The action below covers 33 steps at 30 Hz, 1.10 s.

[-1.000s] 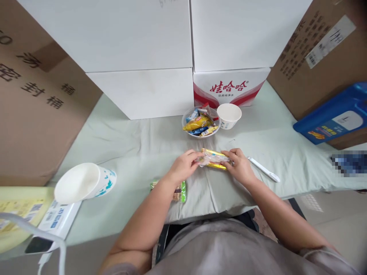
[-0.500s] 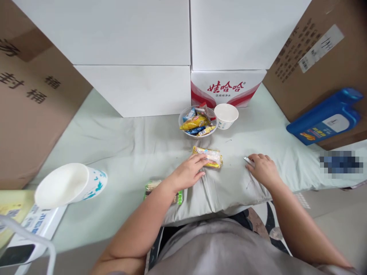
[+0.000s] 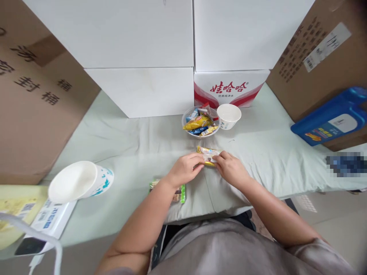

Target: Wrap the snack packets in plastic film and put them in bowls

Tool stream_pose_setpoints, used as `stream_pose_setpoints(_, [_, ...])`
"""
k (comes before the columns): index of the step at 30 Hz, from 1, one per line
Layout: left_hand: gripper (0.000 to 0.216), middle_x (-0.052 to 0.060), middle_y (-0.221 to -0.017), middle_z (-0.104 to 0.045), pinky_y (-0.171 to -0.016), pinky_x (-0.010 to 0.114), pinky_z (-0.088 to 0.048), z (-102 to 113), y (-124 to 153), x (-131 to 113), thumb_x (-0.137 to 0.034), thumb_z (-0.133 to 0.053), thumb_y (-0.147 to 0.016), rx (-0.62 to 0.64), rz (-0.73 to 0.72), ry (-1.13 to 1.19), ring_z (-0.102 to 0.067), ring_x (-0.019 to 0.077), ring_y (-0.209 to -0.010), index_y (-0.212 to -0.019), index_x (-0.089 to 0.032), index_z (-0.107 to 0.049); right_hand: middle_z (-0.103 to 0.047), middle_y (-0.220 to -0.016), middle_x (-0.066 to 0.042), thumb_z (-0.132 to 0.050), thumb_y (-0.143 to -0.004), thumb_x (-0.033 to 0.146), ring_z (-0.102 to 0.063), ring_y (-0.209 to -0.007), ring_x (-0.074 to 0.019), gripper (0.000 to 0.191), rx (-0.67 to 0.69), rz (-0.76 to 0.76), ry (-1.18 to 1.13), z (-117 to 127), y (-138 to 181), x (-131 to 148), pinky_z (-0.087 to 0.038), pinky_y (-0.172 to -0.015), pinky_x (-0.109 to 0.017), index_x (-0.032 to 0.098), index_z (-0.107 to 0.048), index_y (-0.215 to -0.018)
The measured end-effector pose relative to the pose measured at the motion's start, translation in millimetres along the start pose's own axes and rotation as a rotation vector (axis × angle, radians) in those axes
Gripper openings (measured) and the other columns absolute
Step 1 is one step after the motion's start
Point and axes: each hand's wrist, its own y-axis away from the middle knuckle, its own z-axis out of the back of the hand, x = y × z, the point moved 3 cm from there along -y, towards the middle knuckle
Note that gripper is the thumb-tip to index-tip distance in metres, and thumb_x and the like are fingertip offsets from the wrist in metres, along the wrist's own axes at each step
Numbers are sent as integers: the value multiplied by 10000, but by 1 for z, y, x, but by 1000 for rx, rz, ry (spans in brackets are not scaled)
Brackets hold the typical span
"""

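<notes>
A yellow-and-clear snack packet (image 3: 207, 156) lies flat on the pale green cloth. My left hand (image 3: 185, 168) pinches its left end between thumb and fingers. At the packet's other end, my right hand (image 3: 231, 168) has its fingers closed over the wrapper. The small silver nail clippers seen in that hand a moment earlier are now mostly hidden by the fingers. Partly under my left forearm is a green-edged snack packet (image 3: 179, 194). Beyond my hands stands a clear bowl (image 3: 185, 131) of wrapped snacks, beside a white paper cup (image 3: 229, 116).
White boxes (image 3: 140, 89) are stacked at the back. Brown cartons (image 3: 37, 126) flank both sides. A large paper tub (image 3: 104, 181) lies tilted at left by a white device (image 3: 54, 219) and cable. A blue bottle (image 3: 329, 118) leans at right.
My right hand has moved left from the cloth to the yellow packet. My left hand has shifted slightly to the packet's left end. The view has turned a little left.
</notes>
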Motion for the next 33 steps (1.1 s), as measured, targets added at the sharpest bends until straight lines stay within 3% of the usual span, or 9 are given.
stream_pose_setpoints(3, [160, 74, -1003, -679, -886, 374, -521, 8, 2, 0, -254, -674, -828, 122, 142, -106, -625, 232, -999, -966, -174, -670, -636, -1043, -80, -478, -953, 269, -635, -898, -202, 268, -58, -97, -30, 1, 18, -29, -477, -750, -290, 209, -646, -1153])
stream_pose_setpoints(7, [594, 65, -1071, -642, -898, 372, -499, 25, 14, -3, -451, -839, -620, 434, 306, -148, -587, 274, -1070, -1125, -206, -647, -648, -1034, -71, -490, -927, 296, -649, -836, -203, 277, -128, -287, -17, -1, 51, -87, -488, -722, -309, 216, -665, -1126])
stream_pose_setpoints(10, [705, 53, -1144, -629, -922, 361, -470, 39, 22, -6, -476, -856, -558, 537, 351, -184, -574, 280, -1109, -1174, -233, -613, -670, -948, -81, -504, -897, 288, -641, -810, -235, 253, -127, -376, 51, -5, 66, -117, -493, -720, -356, 197, -692, -1039])
stream_pose_setpoints(15, [488, 23, -1035, -689, -723, 297, -470, 41, 24, -1, -345, -825, -589, 622, 509, -270, -652, 239, -930, -1027, -242, -638, -676, -962, -113, -503, -915, 302, -599, -949, -253, 215, -498, -181, -73, 11, 61, -86, -487, -861, -406, 184, -671, -980])
stream_pose_setpoints(17, [351, -7, -912, -706, -608, 264, -428, 39, 24, 5, -272, -791, -615, 621, 565, -276, -663, 200, -790, -934, -250, -645, -677, -960, -96, -492, -934, 285, -595, -966, -230, 184, -502, -12, -184, 17, 51, -57, -488, -873, -392, 209, -650, -988])
stream_pose_setpoints(20, [243, -49, -758, -690, -522, 232, -373, 42, 31, 22, -194, -726, -645, 564, 588, -248, -634, 148, -635, -862, -255, -635, -681, -984, -90, -456, -959, 266, -593, -990, -222, 197, -295, 207, -233, 16, 35, -24, -484, -879, -383, 215, -644, -987])
stream_pose_setpoints(25, [175, 1, -759, -689, -549, 254, -431, 78, 45, 56, -190, -661, -707, 246, 712, -474, -639, 181, -661, -874, -238, -636, -674, -935, -103, -356, -986, 226, -579, -921, -237, 295, -209, 48, -109, 5, 22, -33, -458, -834, -368, 178, -645, -951])
stream_pose_setpoints(29, [171, 94, -1015, -691, -791, 378, -518, 84, 27, 30, -226, -587, -824, -143, 490, -620, -638, 273, -958, -980, -216, -656, -670, -970, -112, -370, -985, 243, -557, -945, -245, 294, -211, -41, -65, -2, 23, -41, -420, -857, -368, 167, -653, -971])
stream_pose_setpoints(33, [250, 43, -1145, -689, -995, 356, -478, 23, -9, -21, -180, -461, -931, 89, -29, -221, -611, 193, -1124, -1098, -222, -642, -668, -1147, -112, -371, -979, 202, -544, -1054, -247, 305, -174, -10, -51, -9, 20, -36, -410, -888, -368, 167, -636, -1127])
